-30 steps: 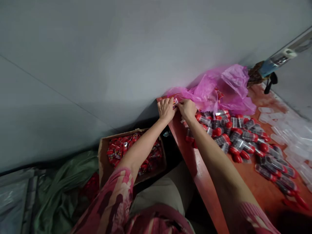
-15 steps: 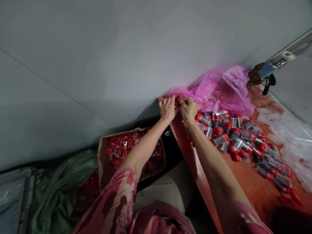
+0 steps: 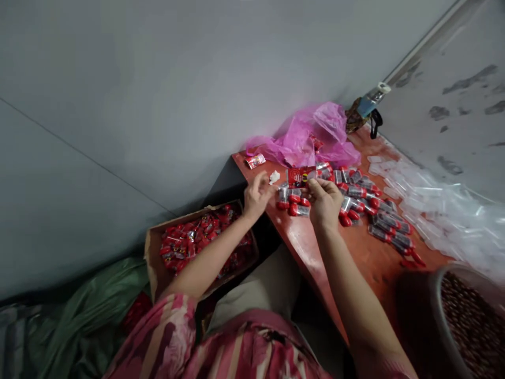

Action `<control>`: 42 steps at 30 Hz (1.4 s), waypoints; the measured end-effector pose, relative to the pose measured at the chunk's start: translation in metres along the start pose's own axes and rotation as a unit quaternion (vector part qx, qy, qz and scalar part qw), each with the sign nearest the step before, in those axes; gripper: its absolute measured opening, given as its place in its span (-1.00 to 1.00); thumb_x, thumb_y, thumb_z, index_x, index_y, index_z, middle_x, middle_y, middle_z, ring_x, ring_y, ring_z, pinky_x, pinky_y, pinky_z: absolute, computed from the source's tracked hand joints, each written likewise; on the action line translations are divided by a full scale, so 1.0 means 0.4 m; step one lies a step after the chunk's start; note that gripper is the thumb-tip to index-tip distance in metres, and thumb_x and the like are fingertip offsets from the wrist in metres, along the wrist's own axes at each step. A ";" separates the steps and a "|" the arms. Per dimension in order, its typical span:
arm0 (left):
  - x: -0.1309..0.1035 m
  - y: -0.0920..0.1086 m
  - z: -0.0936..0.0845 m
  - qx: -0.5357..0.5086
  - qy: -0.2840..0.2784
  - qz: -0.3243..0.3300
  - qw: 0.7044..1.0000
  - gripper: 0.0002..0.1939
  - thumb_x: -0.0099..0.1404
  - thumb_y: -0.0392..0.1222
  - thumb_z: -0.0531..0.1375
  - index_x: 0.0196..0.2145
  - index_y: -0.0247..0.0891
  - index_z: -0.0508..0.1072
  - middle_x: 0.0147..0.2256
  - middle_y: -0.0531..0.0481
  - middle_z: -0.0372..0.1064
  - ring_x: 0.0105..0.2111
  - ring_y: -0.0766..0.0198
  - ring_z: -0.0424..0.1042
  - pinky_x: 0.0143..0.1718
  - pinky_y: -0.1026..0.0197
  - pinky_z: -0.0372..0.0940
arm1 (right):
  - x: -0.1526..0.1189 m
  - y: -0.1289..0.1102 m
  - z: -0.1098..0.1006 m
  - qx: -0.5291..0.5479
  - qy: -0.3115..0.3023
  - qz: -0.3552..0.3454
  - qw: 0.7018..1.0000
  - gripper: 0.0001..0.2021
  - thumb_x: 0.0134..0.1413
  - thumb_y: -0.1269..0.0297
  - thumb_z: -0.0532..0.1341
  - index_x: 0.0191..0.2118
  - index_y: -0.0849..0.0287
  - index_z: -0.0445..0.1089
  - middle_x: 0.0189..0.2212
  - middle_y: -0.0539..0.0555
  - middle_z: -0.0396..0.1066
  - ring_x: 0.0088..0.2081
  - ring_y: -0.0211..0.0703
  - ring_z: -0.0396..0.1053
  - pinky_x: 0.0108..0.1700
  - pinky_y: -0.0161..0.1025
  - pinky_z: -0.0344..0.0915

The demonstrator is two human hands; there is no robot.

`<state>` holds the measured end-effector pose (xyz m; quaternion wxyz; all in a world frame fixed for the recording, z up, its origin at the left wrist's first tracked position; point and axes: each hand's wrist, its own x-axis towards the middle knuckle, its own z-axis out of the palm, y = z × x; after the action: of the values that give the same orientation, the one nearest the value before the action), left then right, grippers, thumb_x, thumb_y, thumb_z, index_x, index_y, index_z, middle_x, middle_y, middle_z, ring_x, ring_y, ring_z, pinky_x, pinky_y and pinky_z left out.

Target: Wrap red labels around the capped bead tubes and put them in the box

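Note:
My right hand (image 3: pixel 325 201) pinches one end of a flat red printed label (image 3: pixel 299 177) with a yellow spot, held above the red tabletop. My left hand (image 3: pixel 257 196) is left of it, fingers curved and apart. Just beyond its fingertips is a small crumpled white piece (image 3: pixel 274 177); I cannot tell whether they touch it. A red-and-white packet (image 3: pixel 255 161) lies at the table's far corner. Beneath and beside my right hand are several clear tubes (image 3: pixel 357 191) with red caps and dark contents.
A cardboard box (image 3: pixel 154 258) of small red packets (image 3: pixel 193 239) stands left of the red table (image 3: pixel 292 231). Pink plastic (image 3: pixel 303 134) lies against the wall. Clear plastic pieces (image 3: pixel 465 216) spread at right, near a tub (image 3: pixel 436 305) of dark brown beans or pellets. Green cloth (image 3: pixel 87 310) lies lower left.
My hands have moved apart from the table's far corner. The red label now shows in my right hand, and the white piece and corner packet are uncovered. The view has swung right, bringing in the tub.

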<state>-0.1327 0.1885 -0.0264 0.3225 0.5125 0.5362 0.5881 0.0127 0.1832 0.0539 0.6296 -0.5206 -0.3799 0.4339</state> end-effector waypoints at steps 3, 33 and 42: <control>-0.151 0.071 0.061 -0.282 -0.069 -0.143 0.946 -0.50 0.17 0.10 0.17 -0.02 -0.24 0.33 -0.16 -0.11 0.43 -0.25 0.22 0.46 -0.21 0.17 0.36 | -0.088 0.029 -0.037 0.069 0.019 0.054 0.996 -0.77 -0.26 0.31 0.36 -0.43 0.21 0.31 -0.62 -0.09 0.36 -0.60 -0.35 0.38 -0.52 -0.41 0.34; -0.357 0.095 0.239 0.361 -0.353 0.245 0.827 -0.62 0.28 0.02 0.06 0.02 -0.08 0.39 0.12 -0.10 0.22 0.10 0.08 0.16 0.07 0.01 0.07 | -0.326 0.055 -0.537 -0.219 0.013 0.092 0.971 -0.72 -0.01 0.09 0.23 -0.22 0.16 0.39 -0.41 0.04 0.49 -0.46 -0.25 0.42 -0.44 -0.32 0.34; -0.382 0.092 0.271 0.356 -0.314 0.250 0.844 -0.69 0.35 -0.07 -0.04 -0.11 -0.09 0.45 0.01 -0.03 0.38 0.06 0.13 0.22 0.02 0.00 0.06 | -0.299 0.079 -0.523 -0.231 0.016 0.054 0.971 -0.73 0.00 0.11 0.21 -0.23 0.17 0.41 -0.36 0.04 0.47 -0.39 -0.21 0.43 -0.27 -0.20 0.39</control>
<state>0.0171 0.0710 -0.0411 0.1111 0.8658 0.4326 0.2256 0.1625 0.0051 -0.0160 0.4744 -0.6782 -0.4313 0.3593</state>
